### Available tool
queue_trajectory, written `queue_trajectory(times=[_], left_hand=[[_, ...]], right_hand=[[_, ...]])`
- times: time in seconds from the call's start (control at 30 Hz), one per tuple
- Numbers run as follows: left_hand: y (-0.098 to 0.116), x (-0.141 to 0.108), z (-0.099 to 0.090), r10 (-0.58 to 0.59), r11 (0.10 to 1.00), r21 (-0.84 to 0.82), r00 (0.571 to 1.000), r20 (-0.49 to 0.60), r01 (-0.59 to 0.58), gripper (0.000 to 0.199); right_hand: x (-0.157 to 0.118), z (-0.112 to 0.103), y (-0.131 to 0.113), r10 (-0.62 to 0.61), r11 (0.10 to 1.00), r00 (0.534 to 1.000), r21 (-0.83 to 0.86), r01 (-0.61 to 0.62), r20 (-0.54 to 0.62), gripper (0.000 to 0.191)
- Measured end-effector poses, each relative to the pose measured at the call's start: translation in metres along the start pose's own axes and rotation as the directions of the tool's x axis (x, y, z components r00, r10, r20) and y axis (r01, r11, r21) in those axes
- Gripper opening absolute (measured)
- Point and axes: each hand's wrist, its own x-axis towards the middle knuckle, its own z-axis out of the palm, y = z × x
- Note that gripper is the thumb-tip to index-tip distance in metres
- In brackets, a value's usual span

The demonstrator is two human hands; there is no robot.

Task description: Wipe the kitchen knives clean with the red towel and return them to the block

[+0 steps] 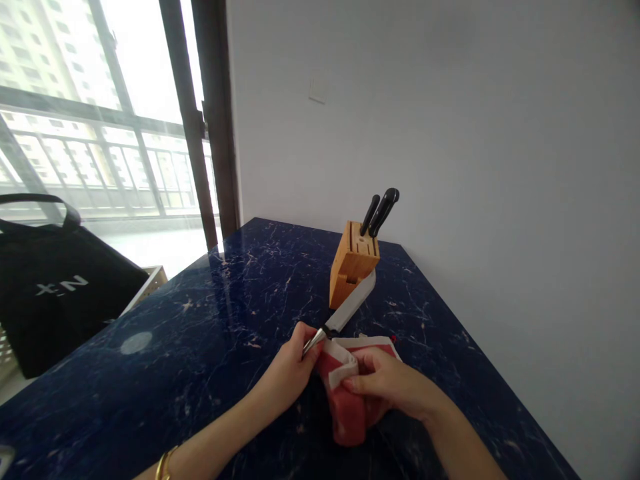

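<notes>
My left hand (pixel 287 370) grips a kitchen knife (pixel 350 310) at its black bolster and handle end, with the steel blade pointing away towards the block. My right hand (pixel 390 383) holds a folded red and white cloth (pixel 345 393) against the knife's base, and the cloth hides part of the handle. Both hands are close together over the dark blue marble-patterned countertop (pixel 150 393). A gold bangle (pixel 165 463) circles my left wrist. The blade's tip lies just in front of a wooden knife block (pixel 353 263).
Two black-handled knives (pixel 383 212) stand in the block. The countertop's far and right edges meet a white wall (pixel 500 133). Beyond the left edge are a black bag (pixel 50 293) with white lettering and a white perforated crate (pixel 155 277). A window (pixel 100 113) rises behind.
</notes>
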Motion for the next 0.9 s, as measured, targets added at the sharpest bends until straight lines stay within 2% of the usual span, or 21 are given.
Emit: queue_trajectory(times=[0.07, 0.1, 0.17, 0.23, 0.3, 0.37, 0.43, 0.5, 0.63, 0.7, 0.8, 0.9], left_hand=[[0.004, 0.002, -0.008, 0.002, 0.995, 0.1, 1.0, 0.001, -0.002, 0.01], [0.006, 0.002, -0.012, 0.005, 0.989, 0.147, 1.0, 0.009, -0.006, 0.01], [0.008, 0.004, -0.019, 0.009, 0.972, 0.232, 0.999, 0.039, -0.017, 0.009], [0.009, 0.006, -0.025, 0.006, 0.952, 0.306, 0.997, 0.077, -0.029, 0.011], [0.01, 0.007, -0.03, -0.007, 0.937, 0.347, 0.99, 0.138, -0.041, 0.013], [0.011, 0.008, -0.035, -0.016, 0.93, 0.362, 0.977, 0.211, -0.063, 0.015], [0.013, 0.008, -0.037, -0.012, 0.925, 0.368, 0.964, 0.267, -0.091, 0.017], [0.016, 0.007, -0.039, 0.008, 0.918, 0.377, 0.957, 0.29, -0.122, 0.018], [0.023, 0.004, -0.038, 0.067, 0.897, 0.397, 0.947, 0.314, -0.195, 0.019], [0.026, 0.003, -0.037, 0.089, 0.877, 0.42, 0.939, 0.333, -0.232, 0.018], [0.028, 0.003, -0.039, 0.1, 0.858, 0.443, 0.929, 0.355, -0.262, 0.017], [0.027, 0.004, -0.041, 0.099, 0.859, 0.441, 0.929, 0.357, -0.26, 0.017]], right_hand=[[-0.017, -0.013, -0.013, -0.024, 0.989, 0.999, -0.146, 0.027, 0.023, 0.023], [-0.025, -0.019, -0.019, -0.06, 0.984, 0.998, -0.17, 0.057, -0.013, 0.023], [-0.038, -0.032, -0.029, -0.142, 0.976, 0.976, -0.188, 0.109, -0.168, 0.025], [-0.046, -0.041, -0.036, -0.253, 0.957, 0.914, -0.222, 0.188, -0.316, 0.029], [-0.048, -0.045, -0.04, -0.371, 0.912, 0.837, -0.329, 0.246, -0.403, 0.03], [-0.042, -0.041, -0.04, -0.475, 0.821, 0.772, -0.529, 0.216, -0.422, 0.023], [-0.03, -0.028, -0.036, -0.547, 0.671, 0.746, -0.732, 0.12, -0.38, 0.013], [-0.014, -0.011, -0.028, -0.559, 0.557, 0.771, -0.827, 0.077, -0.304, 0.012], [0.012, 0.012, -0.009, -0.507, 0.448, 0.837, -0.892, 0.054, -0.204, 0.007], [0.018, 0.013, -0.004, -0.485, 0.405, 0.854, -0.914, 0.029, -0.188, 0.005], [0.019, 0.007, -0.003, -0.463, 0.337, 0.871, -0.941, 0.003, -0.163, 0.013], [0.016, -0.002, -0.005, -0.478, 0.302, 0.863, -0.953, -0.014, -0.163, 0.019]])
